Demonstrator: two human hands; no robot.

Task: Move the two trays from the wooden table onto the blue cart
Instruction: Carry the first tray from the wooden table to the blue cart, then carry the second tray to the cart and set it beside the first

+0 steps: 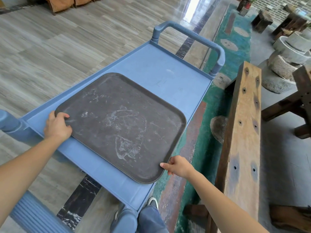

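There is only one view. The camera sits on the person's head and looks forward and down. It is a wide view, so straight lines bend near the edges. The cart (161,69) fills the middle and is close, just below the camera, running away up to the right. The tray (121,125) lies right under the view. Both arms reach in from the bottom edge, the left hand (57,126) on the left and the right hand (178,166) lower right. A shoe (152,202) shows at the bottom. The floor (50,47) spreads far off at upper left, and a wooden bench (242,132) runs along the right side.
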